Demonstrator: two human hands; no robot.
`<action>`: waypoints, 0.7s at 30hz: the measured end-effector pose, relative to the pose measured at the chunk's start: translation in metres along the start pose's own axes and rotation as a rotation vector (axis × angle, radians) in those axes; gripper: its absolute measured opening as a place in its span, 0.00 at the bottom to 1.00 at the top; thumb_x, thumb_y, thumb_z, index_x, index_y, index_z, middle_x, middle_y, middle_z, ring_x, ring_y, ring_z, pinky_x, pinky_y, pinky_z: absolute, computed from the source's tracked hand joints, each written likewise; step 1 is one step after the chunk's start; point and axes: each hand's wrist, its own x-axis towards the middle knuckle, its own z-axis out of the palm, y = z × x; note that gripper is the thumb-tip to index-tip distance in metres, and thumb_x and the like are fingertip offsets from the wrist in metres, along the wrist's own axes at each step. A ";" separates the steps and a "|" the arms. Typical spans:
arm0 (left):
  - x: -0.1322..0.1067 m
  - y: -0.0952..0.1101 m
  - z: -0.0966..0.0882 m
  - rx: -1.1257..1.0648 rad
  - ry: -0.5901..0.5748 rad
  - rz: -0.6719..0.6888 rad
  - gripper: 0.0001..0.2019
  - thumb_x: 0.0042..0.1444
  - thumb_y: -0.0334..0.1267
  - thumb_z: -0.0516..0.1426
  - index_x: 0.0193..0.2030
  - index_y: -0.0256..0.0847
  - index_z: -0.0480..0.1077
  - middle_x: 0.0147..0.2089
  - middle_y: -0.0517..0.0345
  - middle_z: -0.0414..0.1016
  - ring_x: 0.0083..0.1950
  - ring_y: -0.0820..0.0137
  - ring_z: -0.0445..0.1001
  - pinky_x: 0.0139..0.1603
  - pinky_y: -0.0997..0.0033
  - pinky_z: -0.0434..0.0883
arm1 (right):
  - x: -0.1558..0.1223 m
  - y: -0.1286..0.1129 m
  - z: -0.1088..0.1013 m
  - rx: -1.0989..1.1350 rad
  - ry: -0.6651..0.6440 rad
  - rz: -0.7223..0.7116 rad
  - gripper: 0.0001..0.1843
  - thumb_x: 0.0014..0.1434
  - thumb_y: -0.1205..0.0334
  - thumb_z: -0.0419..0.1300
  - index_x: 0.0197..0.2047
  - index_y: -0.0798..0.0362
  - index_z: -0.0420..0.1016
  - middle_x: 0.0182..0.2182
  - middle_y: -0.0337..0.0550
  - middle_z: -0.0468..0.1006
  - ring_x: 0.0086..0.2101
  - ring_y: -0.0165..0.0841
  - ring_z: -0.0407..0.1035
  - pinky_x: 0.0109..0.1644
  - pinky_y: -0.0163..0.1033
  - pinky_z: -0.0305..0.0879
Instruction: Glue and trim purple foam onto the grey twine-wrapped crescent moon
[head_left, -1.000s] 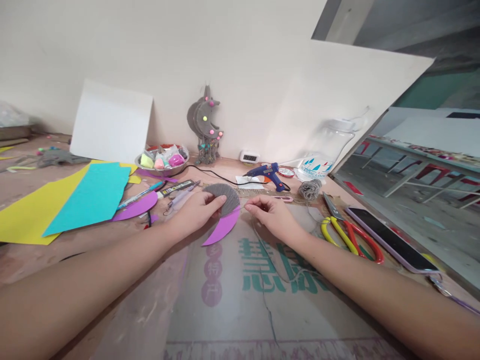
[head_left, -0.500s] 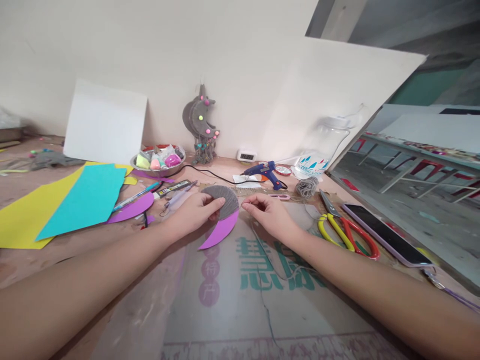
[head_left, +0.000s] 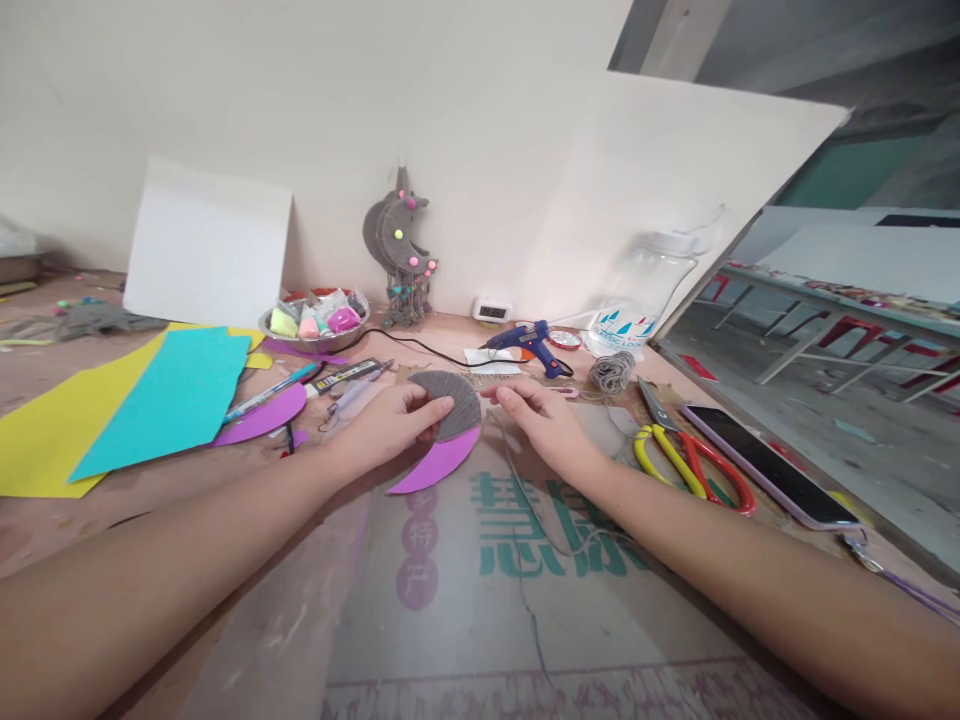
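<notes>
A purple crescent (head_left: 442, 458), partly wrapped in grey yarn at its upper end, lies on a printed cardboard sheet (head_left: 480, 600). My left hand (head_left: 390, 425) grips the crescent at its inner edge, thumb on the grey wrapped part. My right hand (head_left: 541, 420) rests just right of the crescent with curled fingers, pinching a thin grey strand too fine to follow. A small ball of grey yarn (head_left: 611, 372) sits behind my right hand.
A blue glue gun (head_left: 531, 345), yellow and red scissors (head_left: 690, 462) and a phone (head_left: 769, 465) lie to the right. Teal (head_left: 169, 400) and yellow paper, pens and a metal bowl (head_left: 315, 322) are at left. A finished grey moon ornament (head_left: 401, 245) leans on the wall.
My right hand has moved left and a little farther away, closing on the crescent's tip. The crescent has turned slightly under my left hand.
</notes>
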 end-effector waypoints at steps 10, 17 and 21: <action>-0.006 0.008 0.000 0.090 -0.061 0.121 0.22 0.56 0.53 0.46 0.20 0.40 0.63 0.23 0.60 0.65 0.27 0.71 0.64 0.29 0.72 0.58 | -0.003 -0.002 0.002 0.063 -0.077 0.037 0.13 0.55 0.54 0.56 0.29 0.55 0.72 0.26 0.39 0.73 0.30 0.30 0.65 0.36 0.35 0.62; -0.008 0.008 0.005 0.138 -0.178 0.139 0.13 0.53 0.45 0.52 0.23 0.41 0.61 0.24 0.63 0.61 0.28 0.71 0.62 0.29 0.72 0.57 | -0.002 -0.003 0.001 0.108 -0.032 0.060 0.12 0.54 0.54 0.56 0.29 0.55 0.71 0.25 0.38 0.71 0.28 0.29 0.64 0.35 0.34 0.60; -0.007 0.006 0.005 0.121 -0.165 0.142 0.14 0.54 0.46 0.52 0.23 0.41 0.60 0.24 0.64 0.60 0.28 0.72 0.61 0.28 0.72 0.56 | -0.001 -0.001 0.003 0.105 -0.034 0.066 0.13 0.54 0.54 0.56 0.28 0.55 0.71 0.25 0.38 0.71 0.28 0.28 0.63 0.34 0.34 0.60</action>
